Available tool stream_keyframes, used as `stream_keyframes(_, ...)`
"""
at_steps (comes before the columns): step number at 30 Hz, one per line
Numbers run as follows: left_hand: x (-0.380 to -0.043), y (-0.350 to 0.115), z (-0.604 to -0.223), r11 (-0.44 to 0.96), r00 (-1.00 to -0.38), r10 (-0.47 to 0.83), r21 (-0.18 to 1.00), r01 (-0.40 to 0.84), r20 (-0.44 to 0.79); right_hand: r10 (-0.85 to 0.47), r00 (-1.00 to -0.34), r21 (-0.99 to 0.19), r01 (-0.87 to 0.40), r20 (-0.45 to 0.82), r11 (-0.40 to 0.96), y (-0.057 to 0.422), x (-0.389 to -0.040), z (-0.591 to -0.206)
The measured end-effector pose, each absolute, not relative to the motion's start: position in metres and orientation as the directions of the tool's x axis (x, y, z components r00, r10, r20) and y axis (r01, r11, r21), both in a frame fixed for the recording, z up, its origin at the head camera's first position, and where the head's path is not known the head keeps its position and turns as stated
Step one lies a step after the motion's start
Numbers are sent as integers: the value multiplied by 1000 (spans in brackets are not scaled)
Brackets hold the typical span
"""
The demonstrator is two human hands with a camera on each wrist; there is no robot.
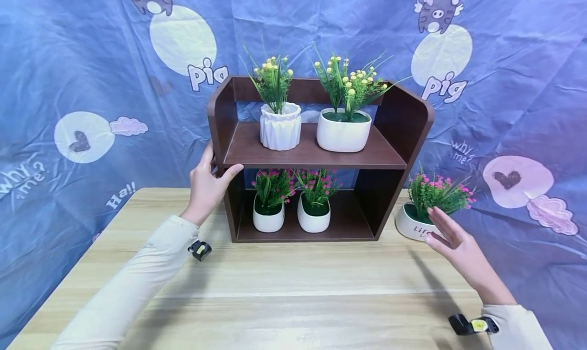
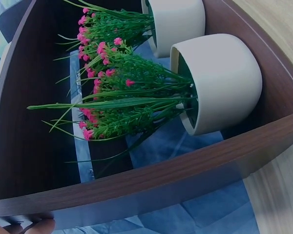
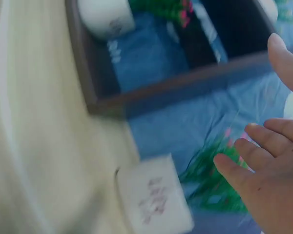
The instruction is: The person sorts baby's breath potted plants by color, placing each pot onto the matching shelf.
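A dark brown two-tier wooden shelf [image 1: 316, 159] stands on the table. My left hand [image 1: 207, 184] grips its left side panel, thumb at the front edge and fingers round the outside; in the left wrist view, fingertips [image 2: 41, 226] show against the panel. My right hand [image 1: 458, 248], fingers extended and holding nothing, hovers in front of a white lettered pot of pink flowers [image 1: 415, 230] to the shelf's right. In the right wrist view this pot [image 3: 156, 197] lies just beyond the fingers, blurred.
On the upper tier sit a white ribbed pot [image 1: 281, 128] and a white oval pot [image 1: 344, 133], both with yellow flowers. Two small white pots [image 1: 268, 220] with pink flowers stand on the lower tier. Behind the wooden table [image 1: 293, 289] hangs a blue printed cloth [image 1: 293, 14].
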State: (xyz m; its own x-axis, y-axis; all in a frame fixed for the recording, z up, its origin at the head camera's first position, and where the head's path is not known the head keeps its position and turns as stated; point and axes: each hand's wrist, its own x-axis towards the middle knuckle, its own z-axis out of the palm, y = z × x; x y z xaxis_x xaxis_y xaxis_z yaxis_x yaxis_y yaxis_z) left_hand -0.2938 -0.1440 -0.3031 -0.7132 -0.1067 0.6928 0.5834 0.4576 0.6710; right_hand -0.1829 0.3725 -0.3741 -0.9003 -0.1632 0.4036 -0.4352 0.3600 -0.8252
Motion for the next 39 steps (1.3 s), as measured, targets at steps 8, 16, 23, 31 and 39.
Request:
stream_keyframes(8, -294, -144, -303, 480, -714, -113, 667, 570, 691, -11, -958, -785, -241, 286, 570, 408, -181, -407)
stream_keyframes(16, -295, -144, -303, 478, -716, -112, 669, 568, 689, 142, -974, -808, -61, 176, 585, 427, -192, -422)
stream_keyframes(23, -295, -144, -304, 475, -709, -109, 663, 578, 697, 133, -980, -806, -39, 145, 591, 440, -213, -435)
stream_keyframes(31, -295, -144, -303, 491, -715, -116, 666, 562, 689, 149, -986, -897, 3, 70, 442, 446, -238, -449)
stream_keyframes(39, -295, -144, -303, 500, -718, -123, 668, 551, 685, 152, -986, -928, 0, 61, 372, 445, -253, -450)
